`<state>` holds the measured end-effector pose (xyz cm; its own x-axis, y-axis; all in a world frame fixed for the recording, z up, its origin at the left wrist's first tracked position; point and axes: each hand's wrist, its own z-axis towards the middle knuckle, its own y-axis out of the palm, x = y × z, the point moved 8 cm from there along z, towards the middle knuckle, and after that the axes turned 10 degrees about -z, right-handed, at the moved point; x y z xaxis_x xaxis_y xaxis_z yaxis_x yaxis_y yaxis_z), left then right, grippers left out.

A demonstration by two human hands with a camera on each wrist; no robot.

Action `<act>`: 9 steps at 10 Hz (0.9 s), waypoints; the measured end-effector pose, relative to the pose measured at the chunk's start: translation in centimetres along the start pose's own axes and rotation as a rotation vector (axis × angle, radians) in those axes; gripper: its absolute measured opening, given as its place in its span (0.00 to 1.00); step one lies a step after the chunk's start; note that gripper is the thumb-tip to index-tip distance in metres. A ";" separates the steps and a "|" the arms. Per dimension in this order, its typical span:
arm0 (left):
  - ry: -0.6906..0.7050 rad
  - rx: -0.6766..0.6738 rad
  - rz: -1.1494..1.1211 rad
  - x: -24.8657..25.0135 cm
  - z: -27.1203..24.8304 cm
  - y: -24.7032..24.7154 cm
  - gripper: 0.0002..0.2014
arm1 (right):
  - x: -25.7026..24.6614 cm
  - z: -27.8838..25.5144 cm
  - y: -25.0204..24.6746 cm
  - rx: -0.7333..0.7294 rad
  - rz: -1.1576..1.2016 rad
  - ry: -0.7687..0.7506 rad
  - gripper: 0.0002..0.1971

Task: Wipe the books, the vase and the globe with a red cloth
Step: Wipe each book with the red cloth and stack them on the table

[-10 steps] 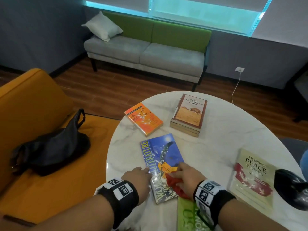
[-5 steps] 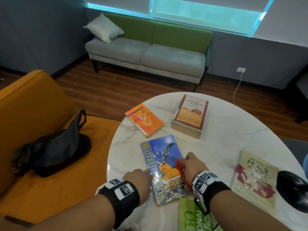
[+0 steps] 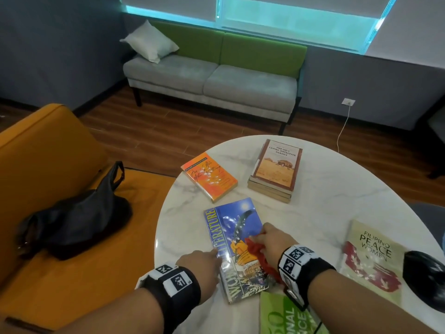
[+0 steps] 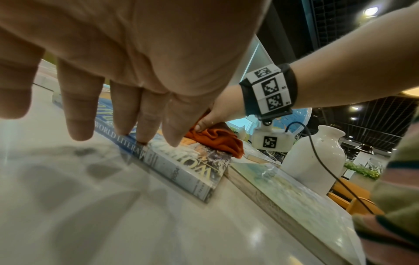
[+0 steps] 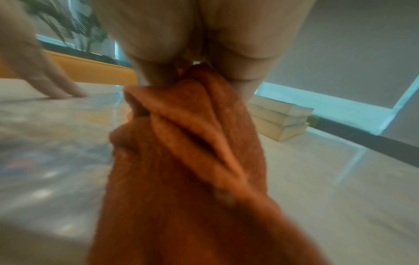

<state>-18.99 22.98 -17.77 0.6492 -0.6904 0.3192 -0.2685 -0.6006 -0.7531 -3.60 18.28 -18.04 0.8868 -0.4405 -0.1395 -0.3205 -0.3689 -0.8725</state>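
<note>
A blue World Literature book [image 3: 231, 227] lies flat near the front of the round marble table [image 3: 337, 201]. My left hand [image 3: 202, 263] presses straight fingers [image 4: 145, 125] on its spine edge. My right hand [image 3: 272, 239] grips the red cloth [image 3: 257, 254] bunched on the cover's right side; the cloth [image 5: 181, 143] fills the right wrist view. An orange book [image 3: 209, 177], a book stack [image 3: 274, 169], a Filipino Peace Women book [image 3: 373, 259] and a green book [image 3: 286, 317] also lie on the table. A white vase [image 4: 317, 152] and a globe [image 4: 299, 118] show in the left wrist view.
A black rounded object [image 3: 426, 276] sits at the table's right edge. An orange sofa [image 3: 48, 165] with a black bag [image 3: 77, 218] stands to the left. A grey and green couch [image 3: 216, 68] is against the far wall.
My right hand has slid the red cloth up and to the right across the blue book's cover. The left hand has stayed pressed on the book's left edge.
</note>
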 end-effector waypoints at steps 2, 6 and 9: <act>0.019 0.003 -0.027 -0.1 0.0 0.0 0.23 | -0.2 0.7 0.0 -0.029 -0.044 0.064 0.13; 0.035 -0.011 -0.010 -0.3 0.3 0.3 0.21 | -0.4 -1.7 2.4 -0.063 -0.061 -0.095 0.17; 0.019 -0.011 0.002 -0.2 0.5 0.8 0.21 | -1.5 -3.6 2.8 -0.025 0.023 -0.109 0.17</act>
<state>-18.96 22.88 -18.70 0.6351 -0.6991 0.3286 -0.2779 -0.6037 -0.7472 -7.02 14.94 -18.62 0.9097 -0.3578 -0.2109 -0.3484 -0.3809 -0.8565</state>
